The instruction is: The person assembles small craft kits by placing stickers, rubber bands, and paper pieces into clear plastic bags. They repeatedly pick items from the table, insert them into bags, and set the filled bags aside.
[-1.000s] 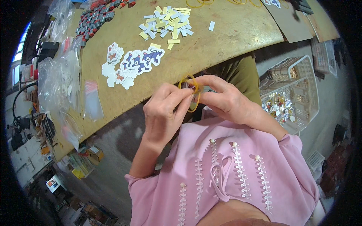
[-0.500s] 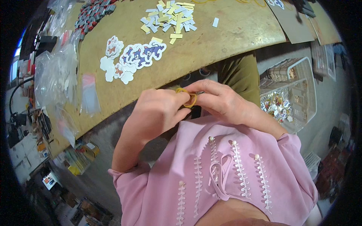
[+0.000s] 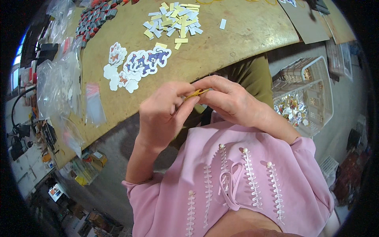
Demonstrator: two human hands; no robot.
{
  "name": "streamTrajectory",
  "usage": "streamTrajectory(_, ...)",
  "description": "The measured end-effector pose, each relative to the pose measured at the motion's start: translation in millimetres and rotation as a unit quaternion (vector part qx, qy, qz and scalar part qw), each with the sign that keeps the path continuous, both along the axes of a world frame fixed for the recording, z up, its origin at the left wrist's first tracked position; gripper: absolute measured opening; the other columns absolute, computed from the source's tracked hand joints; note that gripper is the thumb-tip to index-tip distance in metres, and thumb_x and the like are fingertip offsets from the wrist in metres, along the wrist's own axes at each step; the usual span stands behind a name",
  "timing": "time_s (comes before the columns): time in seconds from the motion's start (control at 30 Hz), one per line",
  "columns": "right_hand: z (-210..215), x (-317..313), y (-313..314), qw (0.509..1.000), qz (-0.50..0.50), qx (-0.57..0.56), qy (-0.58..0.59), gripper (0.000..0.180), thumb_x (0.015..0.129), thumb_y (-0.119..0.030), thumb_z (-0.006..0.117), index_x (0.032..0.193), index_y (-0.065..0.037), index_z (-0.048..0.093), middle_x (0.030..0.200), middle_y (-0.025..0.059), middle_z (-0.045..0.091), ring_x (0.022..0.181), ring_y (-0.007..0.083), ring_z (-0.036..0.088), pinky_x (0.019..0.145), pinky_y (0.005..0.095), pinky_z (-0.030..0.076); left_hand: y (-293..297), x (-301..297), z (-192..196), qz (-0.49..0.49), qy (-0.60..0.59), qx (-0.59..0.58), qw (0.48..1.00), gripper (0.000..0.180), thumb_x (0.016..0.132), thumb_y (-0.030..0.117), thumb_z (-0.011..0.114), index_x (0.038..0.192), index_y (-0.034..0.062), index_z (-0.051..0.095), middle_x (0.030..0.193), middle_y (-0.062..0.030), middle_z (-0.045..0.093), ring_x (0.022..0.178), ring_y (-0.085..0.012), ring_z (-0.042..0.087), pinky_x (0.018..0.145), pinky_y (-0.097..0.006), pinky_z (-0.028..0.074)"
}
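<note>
My left hand (image 3: 164, 108) and my right hand (image 3: 233, 98) meet just off the table's near edge, above my lap. Between their fingertips is a yellow rubber band (image 3: 194, 95), pinched from both sides. Whether it goes around something small cannot be made out, since the fingers cover most of it. Beyond the hands, on the table (image 3: 237, 43), lie dark-blue cat-shaped stickers (image 3: 148, 62) in an overlapping row. Beside them are white and reddish die-cut pieces (image 3: 117, 54), some with a plain white side up.
Small yellow and white strips (image 3: 173, 19) form a pile at the back. Grey-and-red parts (image 3: 94, 19) cluster at the far left, near clear plastic bags (image 3: 59, 83). A small clear bag (image 3: 94, 104) lies near the left edge. White plastic baskets (image 3: 325, 94) stand to the right.
My left hand has rotated upward and its fingers have shifted on the yellow band. The band's open loops now appear as a narrow, flattened strip between the hands.
</note>
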State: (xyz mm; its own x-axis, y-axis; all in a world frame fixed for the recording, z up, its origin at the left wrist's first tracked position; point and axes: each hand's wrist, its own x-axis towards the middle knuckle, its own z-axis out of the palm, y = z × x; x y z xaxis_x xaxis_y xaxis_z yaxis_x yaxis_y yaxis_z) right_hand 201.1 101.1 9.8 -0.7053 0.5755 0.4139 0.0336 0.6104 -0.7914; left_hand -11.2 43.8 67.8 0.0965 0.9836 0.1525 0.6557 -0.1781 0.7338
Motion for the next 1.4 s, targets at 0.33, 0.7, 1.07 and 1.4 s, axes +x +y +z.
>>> streamTrajectory(0.33,5,5,-3,0.999,0.031,-0.021,-0.028,0.037,0.075,0.002,0.078,0.111,0.001,0.068,0.131,0.0208,0.065,0.118,0.0398,0.067,0.098,0.042,0.059,1,-11,9,-0.153,0.203,0.023,0.967,0.022,0.077,0.02,0.084,0.096,0.0105,0.078,0.117,-0.0045,0.071,0.104,-0.0246,0.068,0.084,-0.039,0.053)
streamTrajectory(0.7,14,-1,-7,0.999,0.036,-0.025,-0.006,0.027,0.081,0.001,0.078,0.104,0.002,0.065,0.128,0.0192,0.067,0.115,0.0382,0.067,0.093,0.0417,0.06,10,-30,-1,-0.224,0.096,0.016,0.97,0.034,0.067,0.02,0.092,0.096,0.0098,0.079,0.129,-0.0108,0.07,0.117,-0.0312,0.065,0.098,-0.045,0.049)
streamTrajectory(1.07,9,-4,-7,0.999,0.028,-0.005,-0.015,0.023,0.087,0.0,0.076,0.108,0.002,0.066,0.125,0.0192,0.067,0.108,0.0372,0.07,0.089,0.0411,0.061,0,-28,-23,-0.185,0.068,0.051,0.979,0.043,0.068,0.023,0.093,0.106,0.0083,0.078,0.129,-0.0146,0.069,0.114,-0.0349,0.067,0.096,-0.046,0.053)
streamTrajectory(1.4,14,-2,-5,1.0,-0.011,-0.02,-0.009,0.022,0.087,0.005,0.075,0.107,0.0,0.067,0.117,0.0158,0.068,0.103,0.0349,0.071,0.085,0.0391,0.061,-7,-21,-18,-0.075,-0.004,0.045,0.996,0.033,0.073,0.009,0.091,0.103,0.0061,0.076,0.121,-0.0116,0.073,0.106,-0.027,0.072,0.085,-0.036,0.058)
